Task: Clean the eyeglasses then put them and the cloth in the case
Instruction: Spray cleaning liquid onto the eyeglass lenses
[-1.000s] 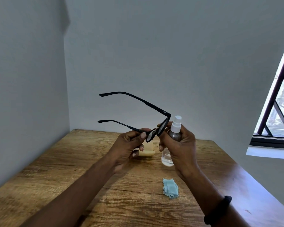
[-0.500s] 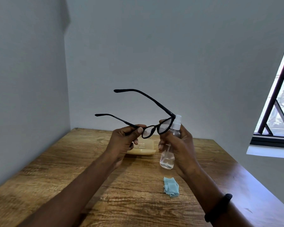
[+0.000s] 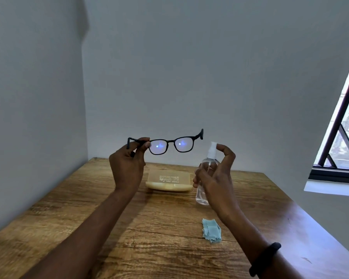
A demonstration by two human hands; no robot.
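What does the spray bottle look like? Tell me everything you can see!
The spray bottle is see-through and plastic-looking, with a white nozzle on top. It is nearly upright, held in the air above the wooden table. The right hand grips its middle, forefinger arched by the nozzle. The eyeglasses are to its left, apart from it.

We see a wooden counter [image 3: 89, 228] with a bold grain, set into a corner. A grey side wall [image 3: 28, 97] runs along the counter's left edge, and a back wall [image 3: 210, 67] rises behind its far edge. To the counter's right, a window [image 3: 347, 127] with dark slanted bars sits above a white sill [image 3: 330, 188].
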